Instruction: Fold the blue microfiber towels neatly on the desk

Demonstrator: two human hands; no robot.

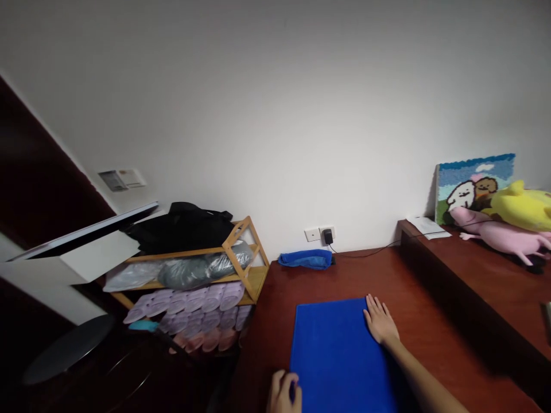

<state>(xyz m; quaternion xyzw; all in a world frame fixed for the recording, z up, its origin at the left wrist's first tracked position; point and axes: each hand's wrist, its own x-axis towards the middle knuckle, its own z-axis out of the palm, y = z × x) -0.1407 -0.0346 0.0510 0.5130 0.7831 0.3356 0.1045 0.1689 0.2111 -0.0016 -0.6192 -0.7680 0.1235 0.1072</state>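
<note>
I have the right hand point(379, 321) open, fingers spread, pressed against the right edge of the blue rectangular pad point(340, 355) on the worktop point(434, 338). The left hand point(283, 393) curls at its near left corner; whether it clamps, I cannot tell.

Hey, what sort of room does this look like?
Most likely a bedroom or similar lived-in room at home: a pink plush toy and a yellow plush toy lie on a wooden ledge, with a tufted cartoon picture leaning behind them.
</note>
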